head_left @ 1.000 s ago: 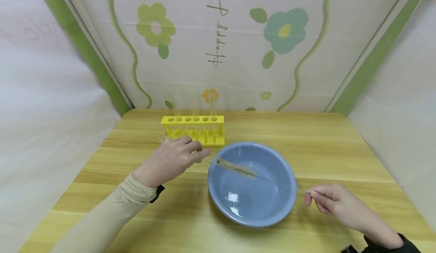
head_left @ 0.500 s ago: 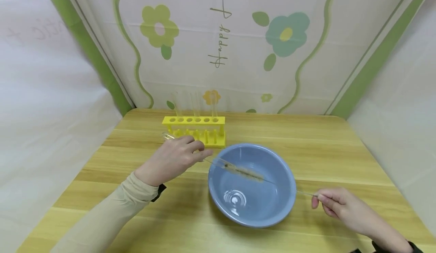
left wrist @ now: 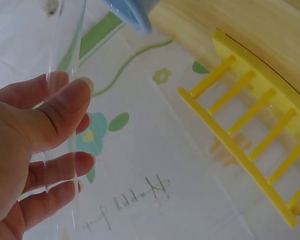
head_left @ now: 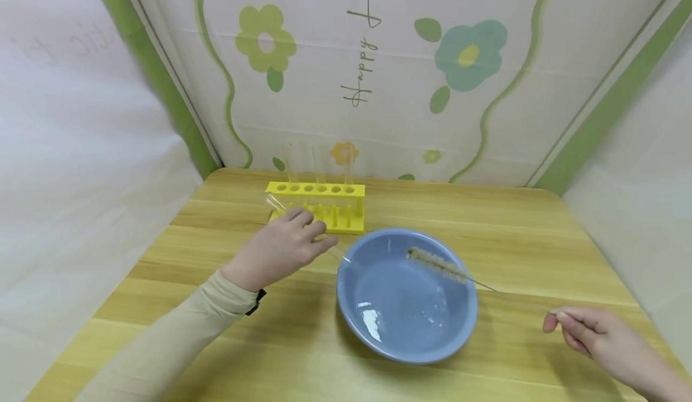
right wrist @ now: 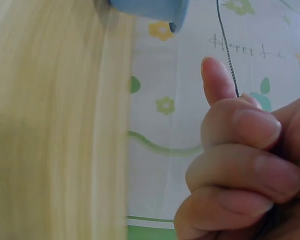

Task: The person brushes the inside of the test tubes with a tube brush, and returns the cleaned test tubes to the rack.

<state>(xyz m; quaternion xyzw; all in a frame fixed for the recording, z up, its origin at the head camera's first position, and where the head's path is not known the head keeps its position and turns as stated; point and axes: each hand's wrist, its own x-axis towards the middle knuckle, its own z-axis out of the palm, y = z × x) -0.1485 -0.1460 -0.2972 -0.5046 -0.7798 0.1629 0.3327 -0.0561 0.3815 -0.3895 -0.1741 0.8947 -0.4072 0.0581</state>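
My left hand grips a clear glass test tube between thumb and fingers. The tube slants, its mouth end over the left rim of a blue basin. On the right, my right hand pinches the twisted wire handle of a test tube brush. The brush's tan bristle head hangs over the right part of the basin, apart from the tube. In the right wrist view the fingers are curled around the wire.
Behind my left hand a yellow test tube rack stands on the wooden table, with several clear test tubes upright in it. A patterned cloth forms the back wall, and white cloth hangs at both sides.
My right hand has moved right, drawing the brush out of the tube; its bristles were inside earlier. The left hand still holds the tube, with its closed end raised slightly.
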